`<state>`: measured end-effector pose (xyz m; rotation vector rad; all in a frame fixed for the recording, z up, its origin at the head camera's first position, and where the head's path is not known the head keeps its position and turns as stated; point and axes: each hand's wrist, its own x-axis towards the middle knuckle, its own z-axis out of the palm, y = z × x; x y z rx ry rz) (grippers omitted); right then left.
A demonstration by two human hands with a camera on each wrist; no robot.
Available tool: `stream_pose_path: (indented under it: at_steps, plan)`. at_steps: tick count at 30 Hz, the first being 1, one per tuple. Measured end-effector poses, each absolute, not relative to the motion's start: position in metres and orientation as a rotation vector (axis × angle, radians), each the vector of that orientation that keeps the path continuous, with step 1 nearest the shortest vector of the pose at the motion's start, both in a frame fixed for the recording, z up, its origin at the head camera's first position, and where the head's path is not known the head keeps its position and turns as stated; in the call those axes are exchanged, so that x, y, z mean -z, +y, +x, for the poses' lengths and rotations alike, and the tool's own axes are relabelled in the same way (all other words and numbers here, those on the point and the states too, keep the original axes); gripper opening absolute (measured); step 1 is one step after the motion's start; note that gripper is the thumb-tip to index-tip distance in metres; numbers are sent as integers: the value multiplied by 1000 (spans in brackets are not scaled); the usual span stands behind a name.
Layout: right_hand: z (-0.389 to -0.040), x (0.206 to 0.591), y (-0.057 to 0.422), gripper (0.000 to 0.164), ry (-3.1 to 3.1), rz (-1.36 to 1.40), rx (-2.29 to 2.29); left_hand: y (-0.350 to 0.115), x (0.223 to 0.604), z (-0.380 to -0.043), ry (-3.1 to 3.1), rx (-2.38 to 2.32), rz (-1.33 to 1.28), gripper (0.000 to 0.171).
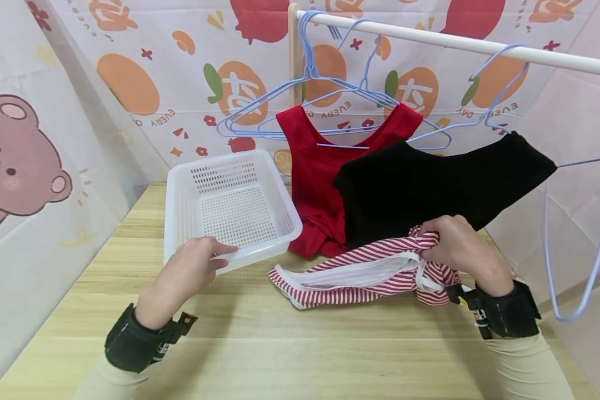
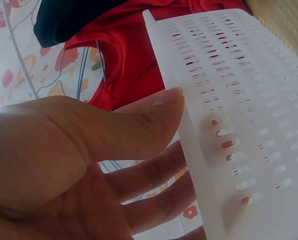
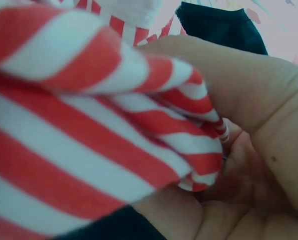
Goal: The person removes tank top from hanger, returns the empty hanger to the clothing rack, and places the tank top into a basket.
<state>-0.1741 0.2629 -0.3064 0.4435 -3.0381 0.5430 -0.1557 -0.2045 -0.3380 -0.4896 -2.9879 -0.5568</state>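
My left hand [image 1: 192, 266] pinches the near rim of a white perforated plastic basket [image 1: 232, 244], thumb on one side of the wall and fingers on the other in the left wrist view. The basket is tilted, with its bare inside facing me. In my right hand [image 1: 457, 244] is a bunched part of a red-and-white striped garment [image 1: 355, 278], which shows a white lining. The rest of that cloth trails left over the table. Folds of striped fabric [image 3: 104, 135] fill much of the right wrist view, gripped between thumb and fingers.
A red sleeveless top [image 1: 315, 150] and a black garment [image 1: 410, 183] hang behind the striped cloth on blue hangers from a white rail [image 1: 430, 39]. Several bare hangers [image 1: 280, 105] are bunched at the rail's left end. Another blue hanger [image 1: 580, 305] hangs at far right.
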Motion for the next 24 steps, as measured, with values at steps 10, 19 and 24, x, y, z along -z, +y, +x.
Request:
stream_pose_path:
  at_steps: [10, 19, 24]
  plan:
    - [-174, 295, 253, 18, -2986, 492, -562, -204, 337, -155, -2968, 539, -499, 28]
    - [-173, 286, 242, 20, -2954, 511, -592, -203, 336, -155, -2979, 537, -491, 29]
    - [-173, 281, 234, 22, -2936, 512, -626, -203, 336, -155, -2979, 539, -488, 29]
